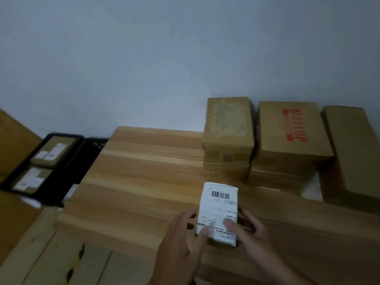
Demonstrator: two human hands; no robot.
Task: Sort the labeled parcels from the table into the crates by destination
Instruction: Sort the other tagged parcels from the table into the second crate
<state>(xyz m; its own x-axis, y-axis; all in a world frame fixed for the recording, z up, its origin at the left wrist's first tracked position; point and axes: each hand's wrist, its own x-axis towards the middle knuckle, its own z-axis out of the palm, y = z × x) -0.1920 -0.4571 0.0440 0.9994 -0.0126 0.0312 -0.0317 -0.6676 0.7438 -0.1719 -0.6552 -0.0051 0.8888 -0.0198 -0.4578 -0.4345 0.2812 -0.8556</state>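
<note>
Head camera looks down at two hands with a small white parcel (221, 204) between them, over the near part of the wooden table (144, 171). The left hand (183, 243) grips the parcel's left side, with its thumb lying on the label. The right hand (255, 237) grips the right side, thumb on the label too, and its other fingers curl round the edge. Both arms are cut off at the bottom of the picture.

The label has a bar code on top, but the words are too small to read. I cannot tell if the parcel touches the table or is held just above it.

At the back right stand brown boxes: one with torn tape (228, 128) and one with red letters (292, 130). A long box (353, 149) runs off the right edge. Far left, a black crate (61, 171) is blurry; two brown parcels (53, 150) with white labels lie in it.
</note>
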